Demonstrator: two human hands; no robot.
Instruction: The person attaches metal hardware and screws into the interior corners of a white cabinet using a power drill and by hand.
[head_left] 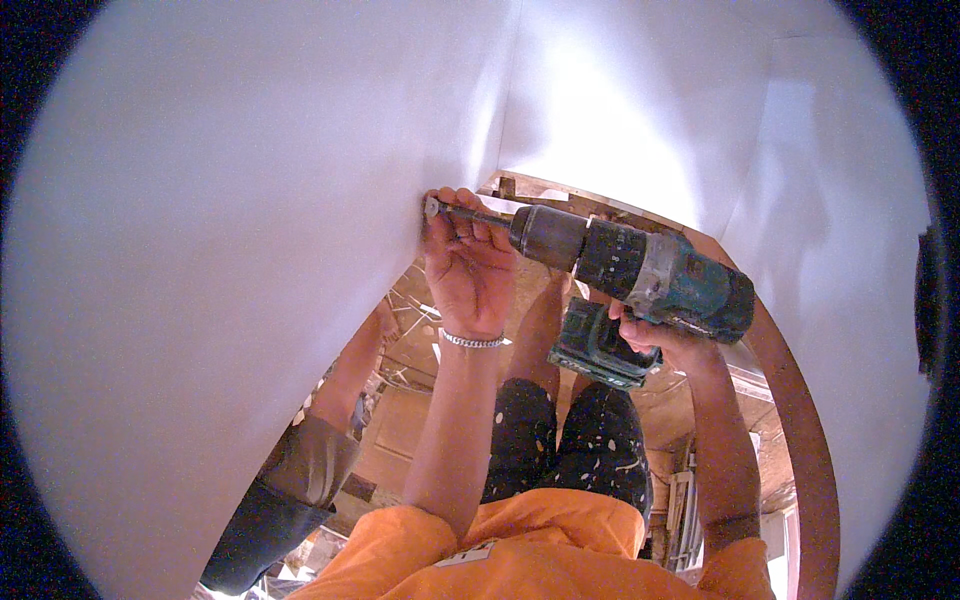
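Observation:
My right hand (660, 335) grips the handle of a dark teal cordless drill (640, 270), which points left. Its bit (470, 213) meets a small metal fitting (432, 208) at the lower edge of a large white panel (230, 250). My left hand (465, 255) is closed around the bit and fitting, steadying them against the panel's edge. A silver bracelet (472, 341) sits on my left wrist. My orange shirt (520, 550) and paint-speckled dark trousers (570, 450) show below.
Another person's arm (345, 385) in a grey sleeve reaches up beside the white panel on the left. More white panels (640, 100) stand behind and to the right. A curved brown wooden edge (800, 420) runs down the right. Wood scraps (410, 310) litter the floor below.

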